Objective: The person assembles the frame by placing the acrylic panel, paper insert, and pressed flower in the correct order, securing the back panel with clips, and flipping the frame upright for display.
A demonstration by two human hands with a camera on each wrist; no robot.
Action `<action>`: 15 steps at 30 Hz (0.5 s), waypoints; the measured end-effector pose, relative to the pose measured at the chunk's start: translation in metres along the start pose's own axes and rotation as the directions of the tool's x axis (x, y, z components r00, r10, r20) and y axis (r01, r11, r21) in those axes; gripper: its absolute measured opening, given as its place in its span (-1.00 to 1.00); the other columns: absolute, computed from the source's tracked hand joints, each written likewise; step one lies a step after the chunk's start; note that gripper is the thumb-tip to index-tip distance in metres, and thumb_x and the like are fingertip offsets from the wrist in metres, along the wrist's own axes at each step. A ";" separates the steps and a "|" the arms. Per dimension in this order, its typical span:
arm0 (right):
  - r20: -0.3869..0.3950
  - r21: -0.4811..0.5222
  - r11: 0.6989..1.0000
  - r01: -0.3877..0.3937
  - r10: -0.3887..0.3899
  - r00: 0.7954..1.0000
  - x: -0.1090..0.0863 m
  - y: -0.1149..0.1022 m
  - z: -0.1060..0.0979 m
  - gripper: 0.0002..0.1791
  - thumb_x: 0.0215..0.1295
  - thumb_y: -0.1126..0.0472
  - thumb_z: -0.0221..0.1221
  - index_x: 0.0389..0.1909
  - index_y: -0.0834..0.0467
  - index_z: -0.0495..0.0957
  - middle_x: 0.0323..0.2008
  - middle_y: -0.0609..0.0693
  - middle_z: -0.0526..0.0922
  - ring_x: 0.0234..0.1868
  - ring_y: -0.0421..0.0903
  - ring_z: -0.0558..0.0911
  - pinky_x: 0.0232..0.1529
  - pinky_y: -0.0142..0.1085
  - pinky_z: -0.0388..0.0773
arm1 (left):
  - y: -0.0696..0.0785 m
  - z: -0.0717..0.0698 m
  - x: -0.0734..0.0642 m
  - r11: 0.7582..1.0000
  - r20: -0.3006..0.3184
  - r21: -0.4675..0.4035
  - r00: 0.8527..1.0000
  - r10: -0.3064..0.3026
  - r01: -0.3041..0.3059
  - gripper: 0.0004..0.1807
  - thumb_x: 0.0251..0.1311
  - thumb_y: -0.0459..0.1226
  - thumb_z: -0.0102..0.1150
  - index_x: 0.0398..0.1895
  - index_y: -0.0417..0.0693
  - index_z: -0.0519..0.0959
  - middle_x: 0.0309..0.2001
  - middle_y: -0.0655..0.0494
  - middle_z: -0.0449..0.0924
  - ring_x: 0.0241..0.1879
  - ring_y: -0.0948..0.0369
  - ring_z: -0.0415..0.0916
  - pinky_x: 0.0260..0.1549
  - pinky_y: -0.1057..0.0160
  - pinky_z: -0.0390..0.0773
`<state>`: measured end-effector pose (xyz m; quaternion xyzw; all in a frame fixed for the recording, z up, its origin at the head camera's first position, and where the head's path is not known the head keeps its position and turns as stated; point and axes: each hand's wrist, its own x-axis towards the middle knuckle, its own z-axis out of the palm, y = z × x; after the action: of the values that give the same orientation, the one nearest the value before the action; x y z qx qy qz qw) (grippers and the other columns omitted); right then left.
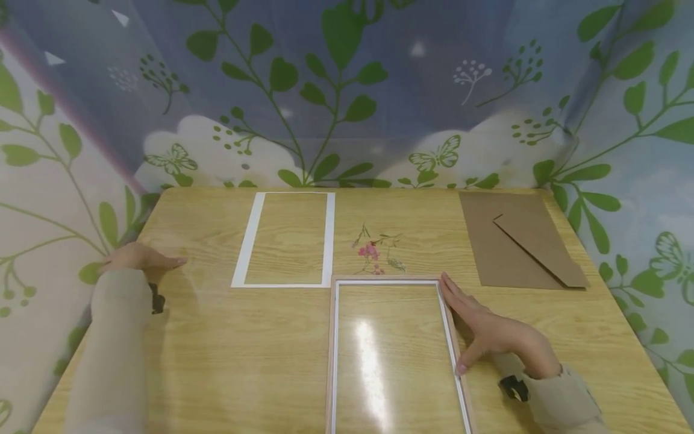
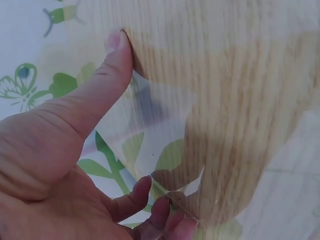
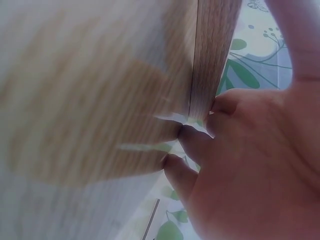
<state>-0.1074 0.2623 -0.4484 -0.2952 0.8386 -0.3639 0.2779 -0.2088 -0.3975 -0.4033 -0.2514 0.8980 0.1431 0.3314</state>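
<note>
My left hand [image 1: 135, 257] is at the table's left edge, thumb stretched inward. In the left wrist view its thumb and fingertips, spread apart, touch the glossy wood-grain surface [image 2: 225, 100]; whether a clear sheet lies there I cannot tell. My right hand [image 1: 501, 334] rests against the right side of a light wooden picture frame [image 1: 455, 337], fingertips at its far right corner and thumb lower down. A white inner border and a bright reflection show in the frame. In the right wrist view fingertips meet the table beside a wooden strip of the frame [image 3: 215, 55].
A white rectangular paper border [image 1: 246, 241] lies left of centre. Pressed flowers [image 1: 370, 250] lie just beyond the frame. At the back right is a brown backing board [image 1: 515, 241] with an angled stand flap. Leaf-patterned cloth [image 1: 347, 138] surrounds the wood-grain table [image 1: 244, 361].
</note>
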 end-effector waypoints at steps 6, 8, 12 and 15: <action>-0.002 0.000 1.000 0.011 -0.011 1.000 0.000 0.000 -0.001 0.62 -0.28 0.00 0.58 0.52 0.29 -0.51 0.49 0.26 -0.67 0.48 0.33 -0.51 0.34 0.37 -0.45 | -0.005 -0.002 -0.001 0.997 -0.004 -0.056 0.999 0.053 -0.054 0.49 0.06 0.40 0.16 0.32 -0.75 -0.41 0.25 -0.88 -0.52 0.28 -0.68 -0.42 0.26 -0.50 -0.06; -0.003 -0.006 1.000 0.009 -0.009 1.000 0.000 0.000 -0.001 0.62 -0.29 -0.01 0.58 0.52 0.29 -0.50 0.49 0.26 -0.67 0.48 0.33 -0.51 0.34 0.37 -0.44 | -0.004 -0.002 0.000 0.995 -0.025 -0.036 0.995 0.097 -0.098 0.50 0.04 0.40 0.17 0.33 -0.75 -0.38 0.25 -0.89 -0.49 0.26 -0.70 -0.40 0.23 -0.53 -0.07; -0.004 -0.014 1.000 0.000 0.000 1.000 0.000 0.001 -0.001 0.63 -0.31 -0.02 0.58 0.52 0.29 -0.49 0.50 0.25 -0.66 0.48 0.33 -0.49 0.34 0.37 -0.42 | -0.002 0.000 0.006 0.992 -0.108 0.016 0.986 0.124 -0.123 0.50 0.03 0.41 0.15 0.32 -0.78 -0.35 0.22 -0.92 -0.46 0.24 -0.74 -0.41 0.21 -0.56 -0.12; -0.001 -0.015 1.000 -0.001 0.001 1.000 0.000 0.002 0.000 0.63 -0.31 -0.04 0.58 0.53 0.28 -0.49 0.50 0.24 -0.66 0.48 0.32 -0.49 0.35 0.36 -0.42 | -0.003 0.003 0.013 0.996 -0.172 0.013 0.981 0.091 -0.091 0.52 -0.01 0.41 0.20 0.32 -0.77 -0.36 0.22 -0.94 -0.46 0.24 -0.74 -0.39 0.21 -0.55 -0.11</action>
<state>-0.1081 0.2638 -0.4495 -0.2967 0.8416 -0.3574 0.2756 -0.2143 -0.4031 -0.4151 -0.2207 0.9342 0.1336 0.2463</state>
